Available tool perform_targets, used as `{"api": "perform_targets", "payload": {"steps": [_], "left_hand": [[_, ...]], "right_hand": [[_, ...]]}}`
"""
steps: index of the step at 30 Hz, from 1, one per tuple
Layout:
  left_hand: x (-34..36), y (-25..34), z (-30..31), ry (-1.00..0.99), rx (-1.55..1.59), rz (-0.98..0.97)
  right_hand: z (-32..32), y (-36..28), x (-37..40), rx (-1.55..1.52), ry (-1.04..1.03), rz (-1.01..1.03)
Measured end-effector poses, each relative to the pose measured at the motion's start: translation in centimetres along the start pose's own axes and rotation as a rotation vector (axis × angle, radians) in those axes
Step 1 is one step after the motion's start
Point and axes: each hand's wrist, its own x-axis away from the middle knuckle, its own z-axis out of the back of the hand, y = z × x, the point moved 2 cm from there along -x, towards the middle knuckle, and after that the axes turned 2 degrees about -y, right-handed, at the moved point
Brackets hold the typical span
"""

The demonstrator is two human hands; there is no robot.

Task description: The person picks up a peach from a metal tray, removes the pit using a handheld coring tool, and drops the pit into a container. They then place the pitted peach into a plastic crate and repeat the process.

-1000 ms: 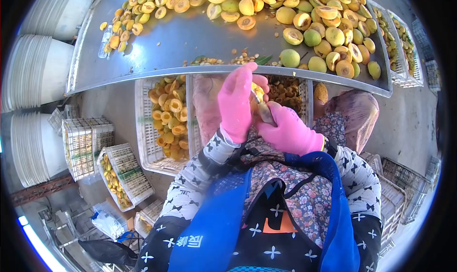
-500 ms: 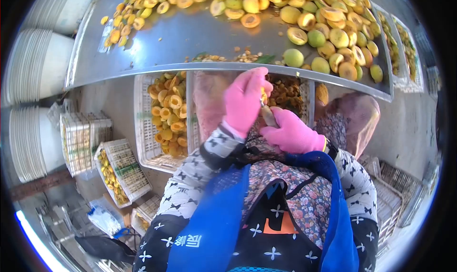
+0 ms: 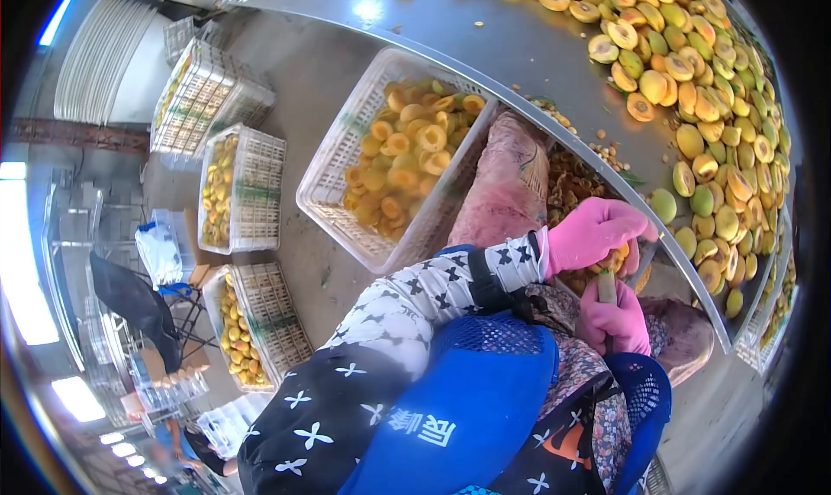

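Observation:
My left hand, in a pink glove, is closed around a piece of orange-yellow apricot in front of the table edge. Just below it my right hand, also gloved in pink, grips a small hand tool with a pale handle. The tool's upper end meets the fruit; its tip is hidden there. Halved and whole apricots are heaped on the metal table. Under the table edge, beside my left hand, a container holds dark brownish scraps.
A white plastic crate of apricot halves stands left of my covered knee. More fruit crates sit on the floor further left. Stacked white trays stand at the far left. Another person is at the lower left.
The view has swung left, so table and hands now appear further right and more floor and crates show. Both hands stay together at the fruit, the tool still in my right hand.

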Motion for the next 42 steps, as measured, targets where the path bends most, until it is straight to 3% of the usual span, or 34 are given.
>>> {"api": "perform_targets", "payload": {"steps": [3,4,6,7,8,9,10,11,12,14,15,16,19,20,23,24,27,30,32,34,36,39,40,42], "left_hand": [[1.1,1.2,1.9,-0.064,0.137,0.162],[1.9,1.5,3.5,-0.037,0.090,0.186],[5.1,4.3,7.0,0.184,-0.278,0.153],[6.6,4.8,10.7,0.279,-0.895,-0.040],[8.5,7.7,12.7,0.341,-0.918,0.187],[9.6,7.8,16.7,0.362,-1.055,0.197],[10.3,7.3,21.4,0.446,-1.104,0.112],[10.0,8.1,23.9,0.577,-1.158,0.145],[9.5,8.5,26.2,0.709,-1.204,0.182],[6.7,6.8,32.2,0.713,-1.584,0.205],[5.4,4.6,34.9,0.706,-1.775,0.217],[4.6,0.9,37.2,0.829,-1.844,0.302],[4.5,-0.6,33.6,0.547,-1.720,0.793],[5.3,-1.0,33.7,0.560,-1.623,0.815],[11.8,-5.7,35.2,0.472,-1.662,0.430],[13.6,-4.9,33.3,0.517,-1.724,0.405],[17.9,-2.4,31.2,0.445,-1.415,0.712],[20.0,-0.5,31.8,0.183,-1.317,1.069],[19.9,-2.1,37.6,0.630,-1.413,0.806],[16.6,-1.4,39.6,0.919,-1.771,0.120],[12.9,-4.0,42.2,0.874,-1.839,0.003],[11.8,-6.2,40.3,0.582,-1.360,0.561],[13.2,-7.0,39.6,0.593,-1.404,0.531],[17.4,-8.8,37.9,0.617,-1.499,0.473]], "right_hand": [[1.3,0.2,0.2,0.134,-0.115,0.024],[0.7,-0.4,0.6,0.085,-0.022,-0.012],[0.7,-0.1,0.4,0.310,0.235,0.020],[1.1,0.3,0.2,0.422,0.365,0.037],[4.2,2.1,-0.1,0.791,0.429,0.043],[6.0,2.7,0.1,1.057,0.392,0.018],[6.6,3.3,0.1,1.172,0.398,0.066],[6.7,3.4,0.0,1.292,0.399,0.110],[5.8,2.9,0.1,1.178,0.452,-0.008],[6.2,3.5,-0.3,1.133,0.425,-0.024],[5.4,3.1,-0.7,1.131,0.408,-0.067],[5.6,3.3,-1.4,1.133,0.401,-0.070],[4.9,3.1,-3.2,1.145,0.388,-0.097],[6.8,4.5,-3.6,1.240,0.370,-0.034],[6.7,3.7,-5.8,1.021,0.352,-0.131],[7.5,4.0,-6.5,1.083,0.348,-0.083],[6.7,3.0,-7.4,0.982,0.415,-0.231],[6.9,2.8,-7.5,0.945,0.472,-0.236],[7.5,3.4,-7.6,0.920,0.513,-0.232],[7.6,3.6,-7.5,0.951,0.511,-0.230],[7.1,3.6,-8.4,1.019,0.463,-0.215],[6.5,3.5,-9.2,1.098,0.518,-0.153],[6.7,3.2,-9.5,1.089,0.511,-0.209],[9.0,4.5,-9.7,1.203,0.470,-0.100]]}}
